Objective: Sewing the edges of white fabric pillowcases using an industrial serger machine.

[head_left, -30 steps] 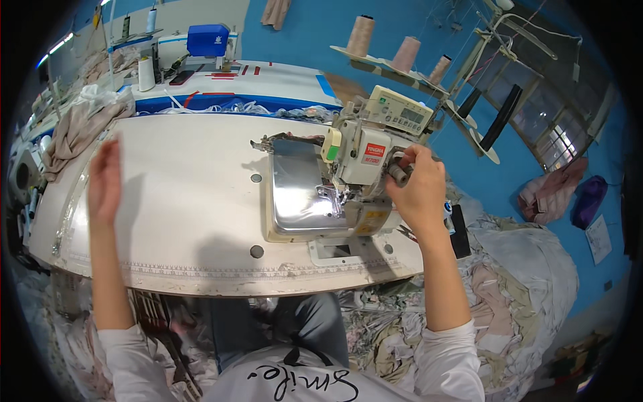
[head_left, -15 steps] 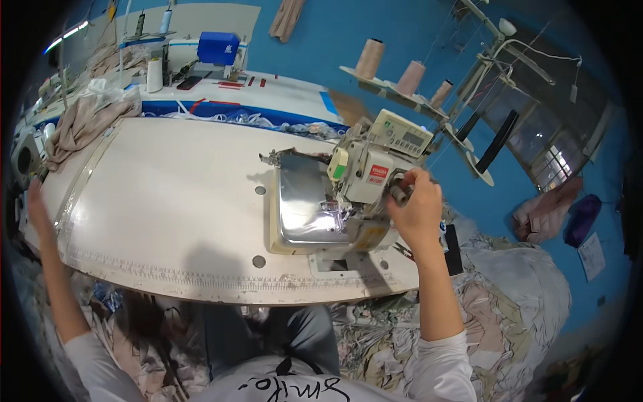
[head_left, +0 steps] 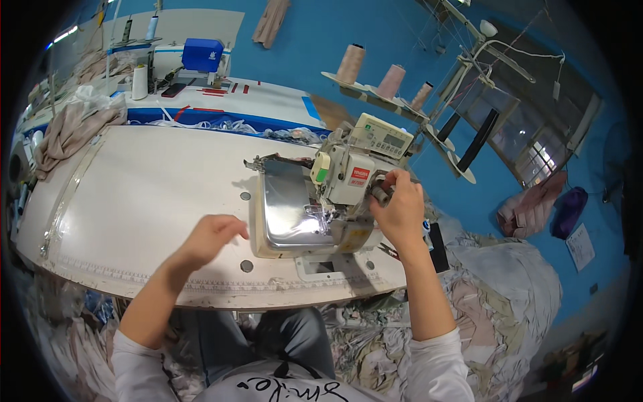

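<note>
An overlock sewing machine (head_left: 351, 177) with a shiny metal plate (head_left: 284, 201) stands on the right part of the pale work table (head_left: 134, 201). At its right side, my right hand (head_left: 402, 211) has its fingers closed round a grey round knob (head_left: 382, 194); the fingers partly cover it. My left hand (head_left: 211, 240) hovers over the table left of the metal plate, fingers loosely bent, with nothing visible in it. Small snips (head_left: 388, 250) lie by my right wrist. No fabric shows under the machine's needle area.
Thread cones (head_left: 350, 64) sit on a stand behind the machine. Bunched beige cloth (head_left: 74, 137) lies at the table's far left. A second table (head_left: 268, 100) with a blue-covered machine (head_left: 203, 55) stands behind. Heaped fabric (head_left: 502, 275) fills the floor at right.
My left hand has come from the table's far left edge across to near the metal plate. My right hand stays at the knob. The whole view has shifted slightly.
</note>
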### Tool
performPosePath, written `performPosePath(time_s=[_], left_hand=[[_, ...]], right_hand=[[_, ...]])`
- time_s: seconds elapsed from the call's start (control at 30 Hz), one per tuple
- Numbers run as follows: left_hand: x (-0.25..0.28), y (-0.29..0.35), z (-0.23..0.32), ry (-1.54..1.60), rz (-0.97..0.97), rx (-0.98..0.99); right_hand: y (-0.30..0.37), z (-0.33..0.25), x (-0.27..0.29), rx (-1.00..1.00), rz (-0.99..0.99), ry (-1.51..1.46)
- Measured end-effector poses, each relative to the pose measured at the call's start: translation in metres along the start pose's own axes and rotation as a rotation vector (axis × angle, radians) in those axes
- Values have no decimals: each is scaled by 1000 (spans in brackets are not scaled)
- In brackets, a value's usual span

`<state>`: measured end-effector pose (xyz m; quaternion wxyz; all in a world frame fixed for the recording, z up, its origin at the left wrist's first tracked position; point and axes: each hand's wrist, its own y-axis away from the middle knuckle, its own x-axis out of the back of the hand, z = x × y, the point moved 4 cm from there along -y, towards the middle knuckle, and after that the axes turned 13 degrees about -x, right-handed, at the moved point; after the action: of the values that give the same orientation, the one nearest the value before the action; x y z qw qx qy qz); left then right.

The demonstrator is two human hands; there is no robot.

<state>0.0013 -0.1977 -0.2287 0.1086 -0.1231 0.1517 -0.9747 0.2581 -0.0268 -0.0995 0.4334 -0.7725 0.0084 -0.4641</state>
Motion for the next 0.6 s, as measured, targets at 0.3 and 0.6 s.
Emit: performPosePath(time_s=[0.3,0.6], left_hand=[[105,32,-40,1075,739,-148],[225,93,-48,1161,997,-419]], right_hand=[[-1,1,0,42,36,-32],[-2,0,0,27,26,-21]])
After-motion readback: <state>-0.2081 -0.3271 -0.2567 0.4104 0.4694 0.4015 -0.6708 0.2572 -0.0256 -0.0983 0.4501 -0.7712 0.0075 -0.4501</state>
